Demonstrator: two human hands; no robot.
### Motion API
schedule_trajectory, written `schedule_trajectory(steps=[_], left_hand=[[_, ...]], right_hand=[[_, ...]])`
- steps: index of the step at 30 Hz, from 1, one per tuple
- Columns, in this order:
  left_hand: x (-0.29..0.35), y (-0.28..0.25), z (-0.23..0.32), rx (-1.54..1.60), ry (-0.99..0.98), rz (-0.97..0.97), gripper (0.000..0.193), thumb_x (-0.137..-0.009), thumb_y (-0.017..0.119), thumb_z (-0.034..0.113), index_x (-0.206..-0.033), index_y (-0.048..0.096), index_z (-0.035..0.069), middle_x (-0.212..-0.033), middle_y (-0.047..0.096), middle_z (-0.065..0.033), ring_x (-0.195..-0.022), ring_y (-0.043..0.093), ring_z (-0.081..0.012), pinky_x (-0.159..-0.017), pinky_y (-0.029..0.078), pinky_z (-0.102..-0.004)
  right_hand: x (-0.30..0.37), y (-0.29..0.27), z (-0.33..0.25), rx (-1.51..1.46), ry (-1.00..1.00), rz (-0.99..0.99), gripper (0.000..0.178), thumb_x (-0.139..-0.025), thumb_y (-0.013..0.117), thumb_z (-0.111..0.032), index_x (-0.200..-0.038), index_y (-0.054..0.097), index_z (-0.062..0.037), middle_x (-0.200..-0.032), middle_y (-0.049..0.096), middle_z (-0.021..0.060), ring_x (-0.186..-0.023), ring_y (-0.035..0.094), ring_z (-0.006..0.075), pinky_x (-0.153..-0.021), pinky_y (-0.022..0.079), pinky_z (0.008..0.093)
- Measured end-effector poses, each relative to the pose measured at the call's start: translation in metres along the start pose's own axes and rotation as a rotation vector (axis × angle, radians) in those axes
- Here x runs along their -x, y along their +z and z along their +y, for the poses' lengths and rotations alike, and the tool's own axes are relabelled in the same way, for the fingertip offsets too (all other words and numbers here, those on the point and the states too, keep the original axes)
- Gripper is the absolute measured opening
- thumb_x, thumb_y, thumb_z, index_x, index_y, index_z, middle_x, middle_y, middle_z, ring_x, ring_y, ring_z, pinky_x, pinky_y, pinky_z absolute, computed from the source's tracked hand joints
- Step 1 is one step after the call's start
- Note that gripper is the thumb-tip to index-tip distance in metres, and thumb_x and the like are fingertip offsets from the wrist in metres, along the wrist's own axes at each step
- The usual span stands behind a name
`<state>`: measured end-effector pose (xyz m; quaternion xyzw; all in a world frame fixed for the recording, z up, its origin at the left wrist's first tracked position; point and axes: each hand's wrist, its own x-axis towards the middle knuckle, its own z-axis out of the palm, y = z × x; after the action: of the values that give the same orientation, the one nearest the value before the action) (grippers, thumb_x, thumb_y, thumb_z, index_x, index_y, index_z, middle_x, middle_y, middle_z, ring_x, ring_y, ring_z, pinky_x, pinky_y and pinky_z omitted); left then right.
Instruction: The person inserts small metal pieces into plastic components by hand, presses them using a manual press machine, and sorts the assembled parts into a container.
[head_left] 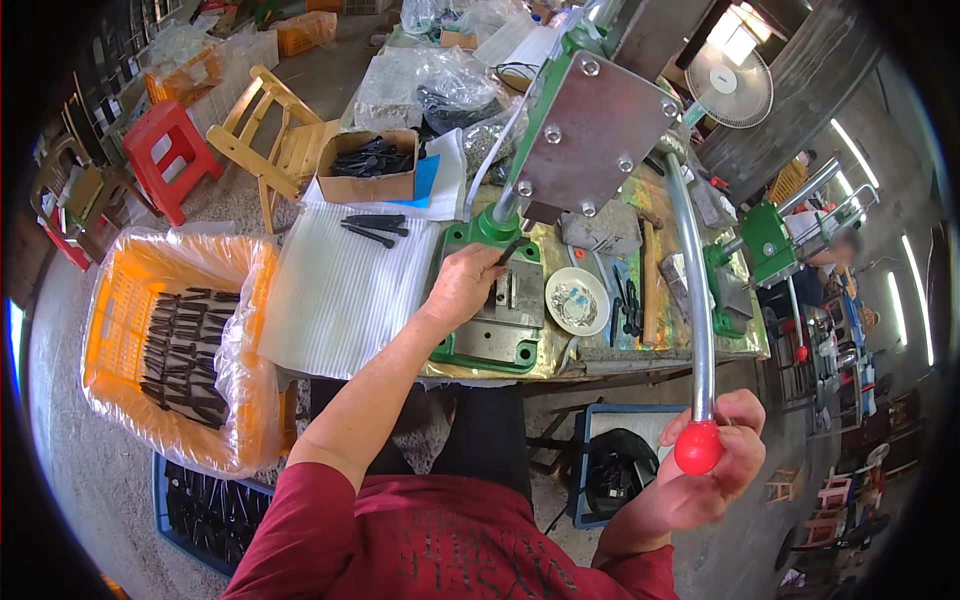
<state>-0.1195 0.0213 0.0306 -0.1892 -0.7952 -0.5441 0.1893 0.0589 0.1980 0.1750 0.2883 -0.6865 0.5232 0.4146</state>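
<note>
- An orange crate (pixel 120 300), lined with clear plastic, stands on the far left beside the person's knee; rows of black parts (pixel 185 350) lie inside it.
- A blue tray (pixel 205 515) of more dark parts sits on the floor below the crate.
- Behind the crate stand a red stool (pixel 170 150) and a wooden folding chair (pixel 270 140).
- A white ribbed sheet (pixel 340 290) covers the left part of the worktop (pixel 660 345); a few black parts (pixel 372 228) lie at its far edge.
- A cardboard box (pixel 365 180) of black parts stands just behind the sheet.
- The left hand (pixel 465 285) rests at the base of the green press (pixel 490 345), fingers curled around a small black piece (pixel 508 252) that it holds at the die block; the grip looks closed, though the fingertips are partly hidden.
- The press's grey metal head (pixel 590 135) rises above that hand.
- A white bowl (pixel 577 300) of small bits sits just right of the press base, with a hammer (pixel 650 280) and some dark tools beside it.
- A long curved metal lever (pixel 695 290) runs from the press head down toward the person.
- The right hand (pixel 715 465) is wrapped around the red knob (pixel 698 447) at the lever's end, fingers closed on it, well below the worktop edge.
- A second green press (pixel 765 245) and a white fan (pixel 728 85) stand further right.
</note>
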Motion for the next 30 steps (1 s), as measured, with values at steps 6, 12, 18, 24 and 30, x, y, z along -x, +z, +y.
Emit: schedule_trajectory(steps=[6, 12, 18, 24, 30], left_hand=[[0.000, 0.001, -0.003, 0.054, -0.030, -0.002, 0.010, -0.072, 0.057, 0.000, -0.082, 0.056, -0.002, -0.069, 0.051, -0.0094, -0.053, 0.050, -0.0173, -0.049, 0.041, -0.0276], [0.000, 0.000, -0.005, 0.063, -0.010, 0.027, 0.010, -0.071, 0.058, 0.001, -0.080, 0.055, -0.002, -0.069, 0.051, -0.0097, -0.053, 0.050, -0.0171, -0.049, 0.042, -0.0273], [-0.002, -0.003, -0.003, 0.097, -0.084, -0.049, 0.012, -0.068, 0.059, 0.004, -0.077, 0.054, -0.002, -0.073, 0.053, -0.0184, -0.072, 0.052, -0.0348, -0.062, 0.042, -0.0360], [-0.002, -0.003, -0.004, 0.060, -0.038, -0.054, 0.009, -0.073, 0.057, 0.003, -0.080, 0.055, -0.002, -0.068, 0.052, -0.0115, -0.054, 0.052, -0.0173, -0.050, 0.044, -0.0278], [-0.002, -0.002, -0.003, 0.083, -0.055, -0.047, 0.010, -0.074, 0.057, 0.005, -0.082, 0.055, -0.002, -0.070, 0.053, -0.0122, -0.056, 0.052, -0.0197, -0.051, 0.045, -0.0285]], right_hand=[[0.001, 0.010, -0.004, 0.188, 0.102, 0.080, 0.035, -0.078, 0.051, -0.036, -0.086, 0.046, -0.0028, -0.091, 0.046, 0.0181, -0.049, 0.049, 0.0179, -0.042, 0.042, 0.0239], [-0.001, 0.011, -0.004, 0.143, 0.075, 0.066, 0.026, -0.079, 0.049, -0.026, -0.081, 0.047, -0.0002, -0.088, 0.047, 0.0183, -0.048, 0.049, 0.0178, -0.041, 0.041, 0.0230], [-0.004, 0.011, -0.003, 0.117, 0.021, 0.003, 0.026, -0.081, 0.045, -0.023, -0.078, 0.044, 0.0021, -0.088, 0.045, 0.0186, -0.050, 0.042, 0.0139, -0.041, 0.033, 0.0191], [-0.009, 0.016, -0.006, 0.121, 0.060, 0.013, 0.028, -0.082, 0.048, -0.023, -0.071, 0.042, 0.0020, -0.081, 0.044, 0.0150, -0.049, 0.040, 0.0116, -0.040, 0.031, 0.0182], [-0.018, 0.018, -0.013, 0.132, 0.119, 0.097, 0.027, -0.080, 0.052, -0.022, -0.068, 0.044, 0.0016, -0.077, 0.047, 0.0139, -0.044, 0.041, 0.0104, -0.038, 0.032, 0.0186]])
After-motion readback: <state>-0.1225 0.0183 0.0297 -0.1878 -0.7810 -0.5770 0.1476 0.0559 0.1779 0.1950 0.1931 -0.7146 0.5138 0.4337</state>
